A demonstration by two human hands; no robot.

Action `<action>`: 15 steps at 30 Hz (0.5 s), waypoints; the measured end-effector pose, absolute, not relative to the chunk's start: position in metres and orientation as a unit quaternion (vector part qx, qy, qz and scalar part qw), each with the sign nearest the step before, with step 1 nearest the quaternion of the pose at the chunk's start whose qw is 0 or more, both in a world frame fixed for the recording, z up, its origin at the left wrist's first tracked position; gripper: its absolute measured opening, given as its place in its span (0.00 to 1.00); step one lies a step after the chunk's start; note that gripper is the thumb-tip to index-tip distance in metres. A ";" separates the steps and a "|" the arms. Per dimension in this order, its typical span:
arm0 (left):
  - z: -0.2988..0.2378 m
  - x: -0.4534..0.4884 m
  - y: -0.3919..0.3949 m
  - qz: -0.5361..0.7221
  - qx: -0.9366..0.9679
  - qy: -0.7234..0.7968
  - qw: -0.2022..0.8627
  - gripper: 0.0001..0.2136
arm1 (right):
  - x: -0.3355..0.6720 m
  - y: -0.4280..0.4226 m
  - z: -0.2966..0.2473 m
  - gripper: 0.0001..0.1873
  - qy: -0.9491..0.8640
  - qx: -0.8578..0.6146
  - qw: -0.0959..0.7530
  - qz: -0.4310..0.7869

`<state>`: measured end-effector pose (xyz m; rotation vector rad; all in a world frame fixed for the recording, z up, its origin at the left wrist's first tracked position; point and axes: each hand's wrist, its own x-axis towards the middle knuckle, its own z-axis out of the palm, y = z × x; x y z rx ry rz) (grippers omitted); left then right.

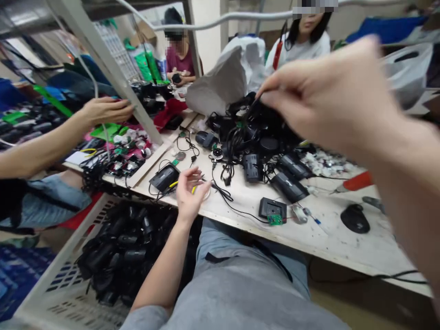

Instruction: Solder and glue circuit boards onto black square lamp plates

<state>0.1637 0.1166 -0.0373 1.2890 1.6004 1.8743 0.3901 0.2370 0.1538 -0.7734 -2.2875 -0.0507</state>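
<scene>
black cable tangle (pixel 254 133), mid-table on the workbench (pixel 343 247): my right hand (pixel 323 91) pinches a strand at its top; my left hand (pixel 189 195) rests half-open, seemingly empty, at the near edge. few units (pixel 290 185) lie freed; most are knotted.

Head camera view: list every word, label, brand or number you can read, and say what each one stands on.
No text in this view can be read.
Green packets at the back: print too blurred to read.
Green circuit board on the table: markings too small to read.
Black cases and cables: no label shows.
</scene>
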 end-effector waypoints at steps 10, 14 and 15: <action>-0.064 0.208 0.153 0.433 0.666 0.463 0.393 0.13 | 0.434 0.229 0.055 0.11 -0.835 -0.395 0.377 0.068; -0.044 0.183 0.167 0.453 0.704 0.493 0.238 0.08 | 0.468 0.224 0.024 0.13 -0.823 -0.428 0.368 0.066; -0.042 0.174 0.173 0.438 0.720 0.503 0.192 0.08 | 0.471 0.223 0.012 0.13 -0.833 -0.424 0.349 0.069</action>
